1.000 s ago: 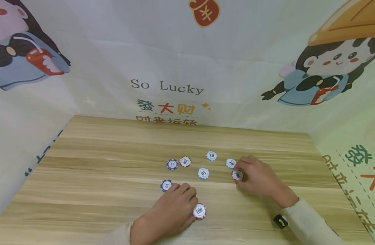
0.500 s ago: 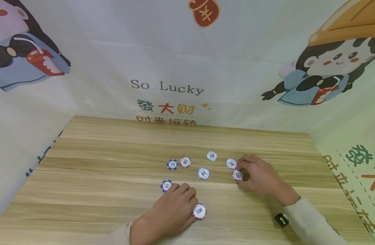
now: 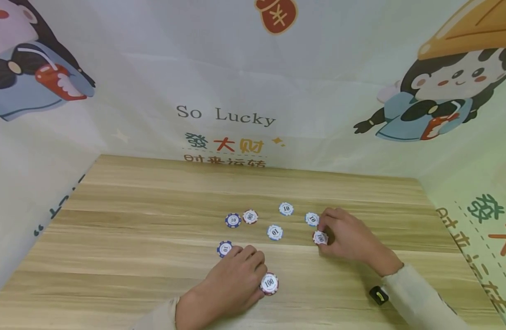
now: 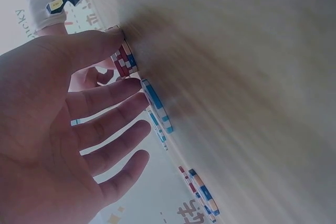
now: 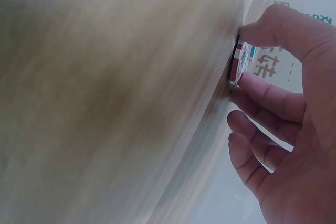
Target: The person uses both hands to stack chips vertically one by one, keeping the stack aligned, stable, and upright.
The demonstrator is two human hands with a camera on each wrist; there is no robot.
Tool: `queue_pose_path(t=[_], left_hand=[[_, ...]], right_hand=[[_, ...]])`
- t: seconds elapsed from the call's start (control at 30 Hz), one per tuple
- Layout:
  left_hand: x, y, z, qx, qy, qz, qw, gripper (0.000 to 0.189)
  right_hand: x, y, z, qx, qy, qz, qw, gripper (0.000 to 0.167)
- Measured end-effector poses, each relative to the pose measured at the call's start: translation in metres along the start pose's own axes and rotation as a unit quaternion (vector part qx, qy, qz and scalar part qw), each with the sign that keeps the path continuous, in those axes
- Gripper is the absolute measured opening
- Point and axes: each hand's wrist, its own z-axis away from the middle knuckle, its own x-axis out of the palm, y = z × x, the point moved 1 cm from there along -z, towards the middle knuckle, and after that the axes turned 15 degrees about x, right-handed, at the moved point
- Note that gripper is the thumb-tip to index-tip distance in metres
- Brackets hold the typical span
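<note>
With thumb and forefinger, my left hand (image 3: pixel 236 282) holds a short stack of poker chips (image 3: pixel 269 283) at its left side. Its top chip is marked 100, and red and blue edges show in the left wrist view. My right hand (image 3: pixel 349 236) pinches a red-and-white 100 poker chip (image 3: pixel 320 238) low at the table; the right wrist view has this chip (image 5: pixel 239 64) between thumb and forefinger. A light-blue 10 chip (image 3: pixel 312 219) lies just behind it. Beyond the left fingertips is a dark-blue 10 chip (image 3: pixel 225 249), partly covered by them.
Several chips lie flat on the wooden table (image 3: pixel 125 256): a light-blue one (image 3: pixel 275 232) between the hands, another (image 3: pixel 286 209) farther back, and a dark-blue one (image 3: pixel 233 220) beside a red 100 chip (image 3: pixel 250 217). Printed cloth walls (image 3: pixel 339 91) enclose the table's back and sides.
The right hand's 100 chip has shifted very slightly toward the near side, away from the light-blue chip behind it. The left hand and its stack stay in place.
</note>
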Motion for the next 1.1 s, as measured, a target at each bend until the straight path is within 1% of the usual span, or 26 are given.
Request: queue_pose_path(t=[0.37,0.7,0.9,1.1], left_hand=[[0.0,0.0,0.001,0.001,0.001,-0.003,1.0,0.033],[-0.002,0.0,0.001,-0.002,-0.003,0.012,0.9999,0.032],[-0.001,-0.001,0.002,-0.002,0.003,0.009,1.0,0.032],[-0.001,-0.001,0.003,-0.002,0.001,0.006,1.0,0.033]], right_hand=[[0.001,-0.014,0.002,-0.032,0.0,-0.001,0.9995,0.027],[-0.001,-0.035,0.003,-0.067,0.009,0.004,0.9977,0.026],[0.0,-0.046,0.005,-0.088,0.018,0.011,0.9959,0.026],[0.002,-0.056,0.005,-0.106,0.013,0.012,0.9943,0.029]])
